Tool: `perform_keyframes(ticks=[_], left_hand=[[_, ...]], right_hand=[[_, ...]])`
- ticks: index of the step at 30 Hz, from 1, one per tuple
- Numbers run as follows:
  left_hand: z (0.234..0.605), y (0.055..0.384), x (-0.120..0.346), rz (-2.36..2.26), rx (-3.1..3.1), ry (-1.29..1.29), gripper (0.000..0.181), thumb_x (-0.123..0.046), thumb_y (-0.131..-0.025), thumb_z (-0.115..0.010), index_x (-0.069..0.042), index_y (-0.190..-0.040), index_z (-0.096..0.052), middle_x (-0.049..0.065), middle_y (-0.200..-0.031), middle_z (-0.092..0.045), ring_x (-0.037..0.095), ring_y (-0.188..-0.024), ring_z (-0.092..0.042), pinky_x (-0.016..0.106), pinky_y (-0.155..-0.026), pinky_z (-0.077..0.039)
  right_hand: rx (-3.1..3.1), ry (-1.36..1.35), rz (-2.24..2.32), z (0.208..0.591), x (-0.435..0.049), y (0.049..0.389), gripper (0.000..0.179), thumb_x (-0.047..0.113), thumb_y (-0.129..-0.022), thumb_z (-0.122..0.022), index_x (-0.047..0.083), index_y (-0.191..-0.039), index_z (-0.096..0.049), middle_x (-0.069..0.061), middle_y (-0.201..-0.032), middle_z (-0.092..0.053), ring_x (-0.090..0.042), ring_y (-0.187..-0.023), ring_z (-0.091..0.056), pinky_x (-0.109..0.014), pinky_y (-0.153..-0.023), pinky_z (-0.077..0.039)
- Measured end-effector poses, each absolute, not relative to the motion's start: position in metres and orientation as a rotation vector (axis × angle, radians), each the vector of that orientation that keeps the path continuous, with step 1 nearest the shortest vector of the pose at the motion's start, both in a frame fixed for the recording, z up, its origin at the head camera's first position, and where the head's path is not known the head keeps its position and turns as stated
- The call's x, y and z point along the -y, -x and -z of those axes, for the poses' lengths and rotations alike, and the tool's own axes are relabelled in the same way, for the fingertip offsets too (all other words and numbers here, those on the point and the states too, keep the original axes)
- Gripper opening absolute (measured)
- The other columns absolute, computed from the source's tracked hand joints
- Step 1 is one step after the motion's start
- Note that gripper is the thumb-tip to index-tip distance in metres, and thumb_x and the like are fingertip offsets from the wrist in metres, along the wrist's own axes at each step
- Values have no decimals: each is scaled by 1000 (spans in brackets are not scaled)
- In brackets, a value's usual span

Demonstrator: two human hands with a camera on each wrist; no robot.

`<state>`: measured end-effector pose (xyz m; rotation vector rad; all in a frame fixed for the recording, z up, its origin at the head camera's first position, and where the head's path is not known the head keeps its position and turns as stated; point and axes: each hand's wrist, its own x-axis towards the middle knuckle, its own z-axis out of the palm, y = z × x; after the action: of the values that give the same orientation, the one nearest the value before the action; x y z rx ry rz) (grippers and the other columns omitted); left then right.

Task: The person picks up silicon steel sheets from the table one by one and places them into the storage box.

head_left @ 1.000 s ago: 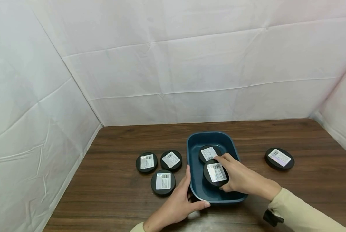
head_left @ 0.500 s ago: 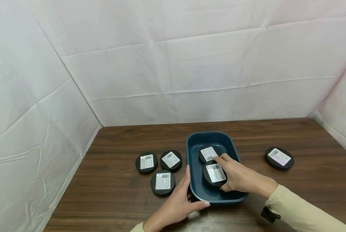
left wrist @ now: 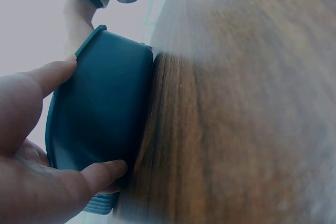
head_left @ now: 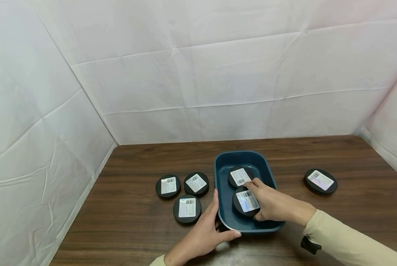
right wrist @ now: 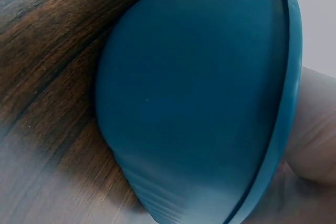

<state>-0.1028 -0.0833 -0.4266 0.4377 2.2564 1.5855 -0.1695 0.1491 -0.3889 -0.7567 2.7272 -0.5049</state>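
Observation:
In the head view a dark blue plastic tray [head_left: 230,218] stands on the wooden table. My right hand [head_left: 268,201] reaches inside and grips a flat black round disc [head_left: 240,212] with a white barcode label, thumb and fingers at its edge. Behind it in the tray lies another labelled black disc [head_left: 241,176]. My left hand [head_left: 203,234] rests on the tray's near left corner, fingers along the left side and thumb at the front rim. The left wrist view shows its thumb and a finger [left wrist: 107,174] touching the outer wall. In the right wrist view the tray wall hides the held disc.
Left of the tray lie three labelled black discs: a far left one [head_left: 168,186], one beside the tray [head_left: 196,183] and a nearer one [head_left: 187,210]. Another disc [head_left: 320,181] lies to the right. White sheeting [head_left: 235,81] encloses the table [head_left: 135,229].
My right hand has shifted slightly left and the gripped disc has moved slightly down within the tray, showing more of the disc behind. My left hand stays at the corner.

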Motion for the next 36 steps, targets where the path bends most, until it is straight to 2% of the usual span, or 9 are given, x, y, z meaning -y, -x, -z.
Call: perform_keyframes(ticks=[12, 27, 36], left_hand=[[427, 102, 83, -1590, -2260, -455, 115, -36, -90, -76, -17, -161, 12, 18, -168, -7, 26, -149, -34, 33, -111, -43], [428, 102, 83, -1579, -2291, -468, 115, -37, -89, -77, -17, -161, 11, 18, -168, -8, 26, -150, -32, 30, -111, -41], [428, 102, 83, -1556, -2318, -460, 116, -38, -88, -77, -17, -161, 11, 18, -168, -9, 26, -150, -30, 33, -114, -38]], right_hand=[[-2680, 759, 493, 392, -149, 169, 88, 9, -70, -89, -7, -144, -43, -20, -131, -49, -21, -95, -58, -36, -76, -55], [-2671, 787, 485, 392, -149, 168, 92, 15, -71, -92, -7, -145, -43, -20, -133, -49, -23, -103, -61, -39, -83, -57], [-2669, 837, 472, 393, -149, 165, 91, 16, -71, -91, -7, -145, -43, -18, -130, -50, -21, -102, -61, -38, -84, -57]])
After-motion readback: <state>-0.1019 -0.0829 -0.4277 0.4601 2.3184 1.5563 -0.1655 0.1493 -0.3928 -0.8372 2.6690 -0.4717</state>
